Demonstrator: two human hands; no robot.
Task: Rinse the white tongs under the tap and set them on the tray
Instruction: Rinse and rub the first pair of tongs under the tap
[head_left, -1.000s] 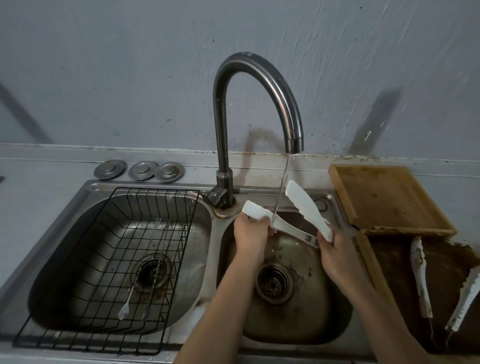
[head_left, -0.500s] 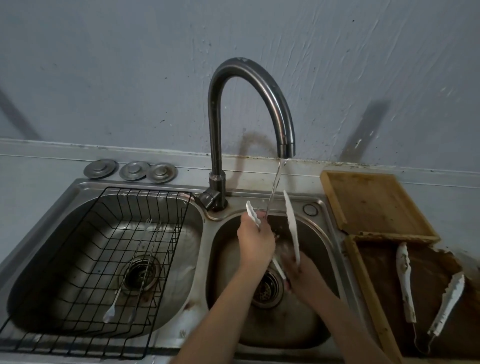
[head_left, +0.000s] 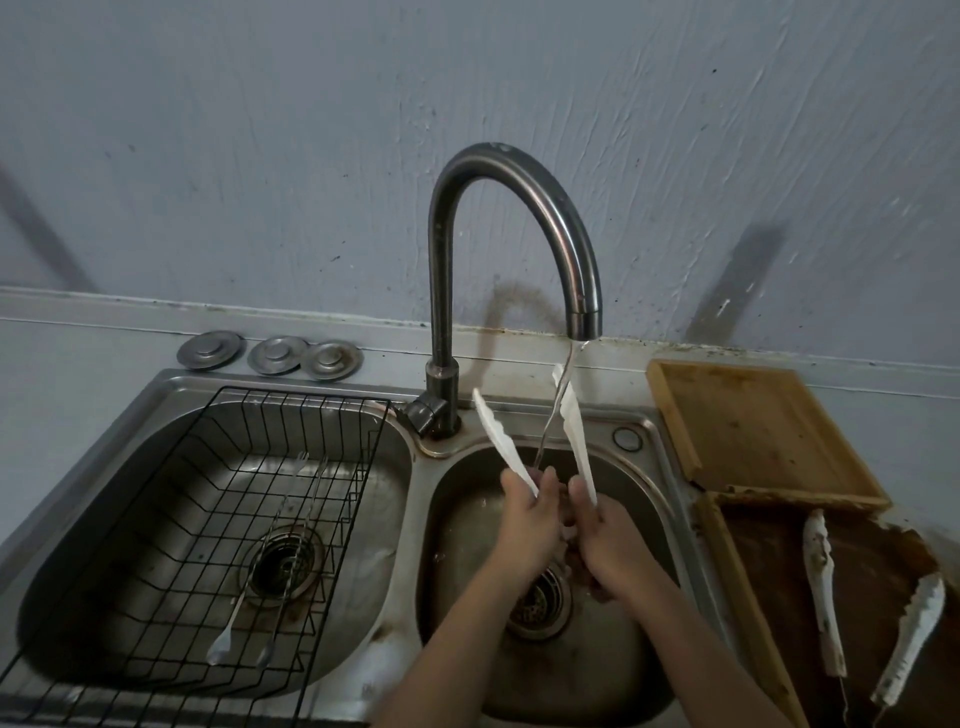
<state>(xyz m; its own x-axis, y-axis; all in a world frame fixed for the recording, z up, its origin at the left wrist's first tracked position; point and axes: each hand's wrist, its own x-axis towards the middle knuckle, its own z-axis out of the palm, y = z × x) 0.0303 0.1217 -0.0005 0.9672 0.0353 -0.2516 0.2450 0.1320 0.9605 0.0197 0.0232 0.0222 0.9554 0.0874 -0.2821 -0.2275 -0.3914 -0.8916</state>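
White tongs (head_left: 574, 431) stand upright over the right sink basin (head_left: 644, 499), their two arms spread in a V with the tips up. My left hand (head_left: 524, 514) grips the left arm (head_left: 498, 436) low down. My right hand (head_left: 608, 540) grips the right arm. A thin stream of water from the curved steel tap (head_left: 566, 249) falls between the arms onto my fingers. The hinge end is hidden behind my hands. The upper wooden tray (head_left: 753, 421) sits to the right of the sink.
A lower wooden tray (head_left: 727, 561) at the right holds another pair of white tongs (head_left: 826, 587), stained. A black wire rack (head_left: 218, 519) with metal utensils fills the left basin. Three round metal plugs (head_left: 270, 353) lie behind it. The wall is close behind the tap.
The tongs went from lying sideways under the stream to standing tips up, arms spread. My right hand moved in close to my left, and both hands sank lower into the basin.
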